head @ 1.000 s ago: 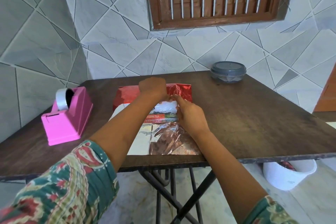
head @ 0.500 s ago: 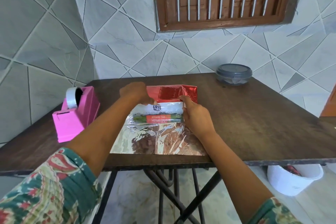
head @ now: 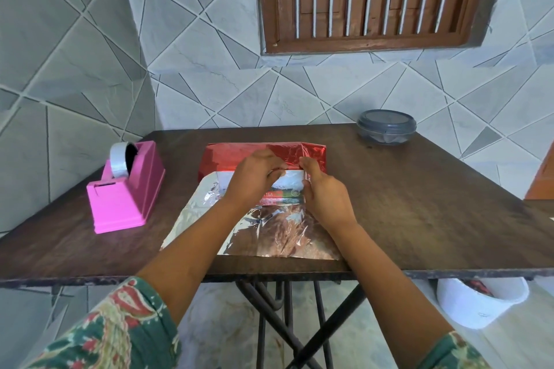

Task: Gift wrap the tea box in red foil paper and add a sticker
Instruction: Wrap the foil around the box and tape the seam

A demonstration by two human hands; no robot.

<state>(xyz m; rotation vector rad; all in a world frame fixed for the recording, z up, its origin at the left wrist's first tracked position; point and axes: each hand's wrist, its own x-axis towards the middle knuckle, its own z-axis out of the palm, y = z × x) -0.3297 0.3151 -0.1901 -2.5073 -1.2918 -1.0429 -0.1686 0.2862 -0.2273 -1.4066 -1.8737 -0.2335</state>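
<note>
Left grip (head: 254,178) pinches foil (head: 239,156) edge atop box (head: 289,184); right grip (head: 325,193), just beside, clasps box end.

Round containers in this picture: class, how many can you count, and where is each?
2. A grey lidded container stands at the table's far right corner; a white bucket sits on the floor beneath its near right edge. More may be hidden beneath it.
</note>
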